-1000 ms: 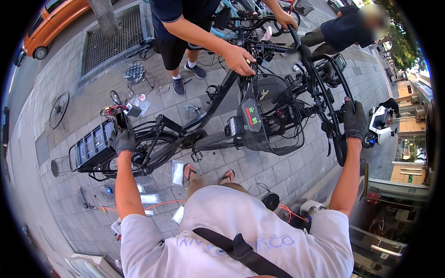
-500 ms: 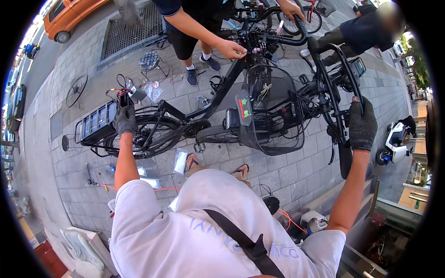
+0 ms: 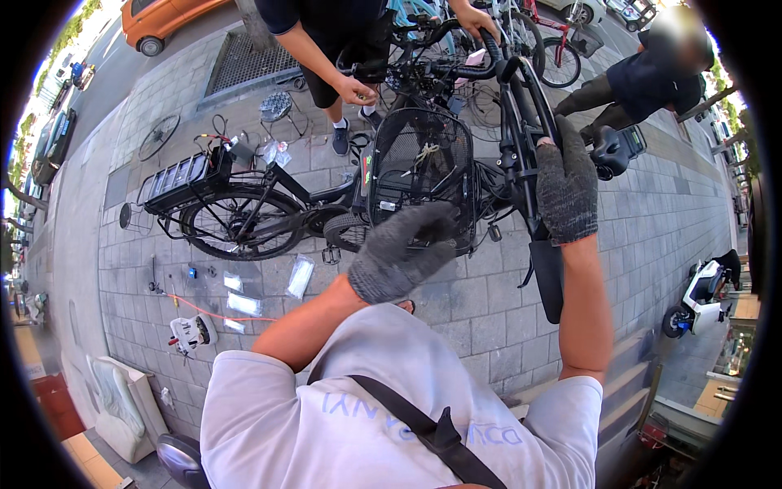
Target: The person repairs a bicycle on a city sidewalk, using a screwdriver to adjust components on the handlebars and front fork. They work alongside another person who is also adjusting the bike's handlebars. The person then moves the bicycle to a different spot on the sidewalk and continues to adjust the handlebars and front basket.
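Bicycle: I saw a black bicycle (image 3: 332,195) across the middle of the grey paving (image 3: 485,318), its rear wheel (image 3: 240,224) to the left and its handlebar (image 3: 525,175) to the right.
Right hand: The right hand (image 3: 568,183), in a dark knitted glove, lay along the handlebar, thumb against a black tube; I could not tell how firmly the fingers closed.
Left hand: The left hand (image 3: 407,253), gloved alike, was released, fingers and thumb stretched toward the right. It overlapped the basket's near edge in my view; I could not tell whether they touched.
Basket: The black mesh basket (image 3: 423,167) sat between the rear wheel and the handlebar.
Rear rack: A dark ribbed case (image 3: 189,175) lay above the rear wheel, at the left.
Co-worker: On the far side, a person in a dark top (image 3: 326,10) had one hand (image 3: 481,23) on a bar and the other hand (image 3: 357,91) above the bicycle.
Near ground: Clear plastic packets (image 3: 300,275) and an orange cable (image 3: 212,314) lay to the left.
Farther off: I saw a stool (image 3: 275,107) and an orange vehicle (image 3: 167,23) far left, and a white scooter (image 3: 698,301) at right.
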`<state>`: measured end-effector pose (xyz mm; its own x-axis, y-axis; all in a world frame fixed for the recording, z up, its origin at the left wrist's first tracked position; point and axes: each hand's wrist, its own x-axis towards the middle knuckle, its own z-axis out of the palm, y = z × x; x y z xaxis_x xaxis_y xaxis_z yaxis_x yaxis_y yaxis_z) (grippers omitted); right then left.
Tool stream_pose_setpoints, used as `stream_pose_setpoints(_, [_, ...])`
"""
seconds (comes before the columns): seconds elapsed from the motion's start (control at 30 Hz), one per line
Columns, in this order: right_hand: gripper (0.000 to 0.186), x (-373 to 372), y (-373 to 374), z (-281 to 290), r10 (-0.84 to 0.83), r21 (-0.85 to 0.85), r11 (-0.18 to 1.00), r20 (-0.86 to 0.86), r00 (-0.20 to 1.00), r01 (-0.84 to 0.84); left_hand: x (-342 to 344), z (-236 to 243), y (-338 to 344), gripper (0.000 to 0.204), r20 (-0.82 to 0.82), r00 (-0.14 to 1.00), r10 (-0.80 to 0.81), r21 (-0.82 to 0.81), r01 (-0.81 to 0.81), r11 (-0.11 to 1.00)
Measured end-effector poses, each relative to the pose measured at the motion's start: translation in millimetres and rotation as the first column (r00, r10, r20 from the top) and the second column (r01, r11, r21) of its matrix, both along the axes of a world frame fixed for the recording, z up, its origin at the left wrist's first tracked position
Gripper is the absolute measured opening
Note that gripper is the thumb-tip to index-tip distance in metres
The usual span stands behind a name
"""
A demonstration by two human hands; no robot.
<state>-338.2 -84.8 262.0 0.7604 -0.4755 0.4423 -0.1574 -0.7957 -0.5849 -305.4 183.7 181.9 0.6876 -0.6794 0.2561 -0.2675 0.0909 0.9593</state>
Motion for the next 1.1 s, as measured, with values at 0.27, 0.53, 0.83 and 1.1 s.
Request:
stream_pose_setpoints(0.27, [0.046, -2.7, -4.2, 4.3, 0.113, 0.190, 0.973, 0.085, 0.990, -0.128, -31.6, -4.2, -106.5, 0.063, -0.211, 0.946, -0.246, -0.165, 0.214, 0.963])
stream_pose_setpoints(0.53, [0.047, -5.9, 8.0, 23.0, 0.152, 0.423, 0.893, 0.039, 0.988, -0.154, 183.7, -57.6, -164.9, 0.034, -0.194, 0.933, 0.304, -0.066, -0.322, 0.944])
stream_pose_setpoints(0.83, [0.052, -3.2, 1.3, 21.8, 0.206, 0.265, 0.942, 0.032, 0.978, -0.208, 326.1, -112.2, -270.2, 0.031, 0.388, 0.892, -0.232, 0.560, -0.028, 0.828])
stream_pose_setpoints(1.1, [0.061, -10.0, 2.7, 27.1, 0.164, 0.298, 0.946, -0.090, 0.982, -0.130, 331.5, -215.6, -390.6, 0.035, 0.491, 0.815, -0.307, 0.835, -0.339, 0.434])
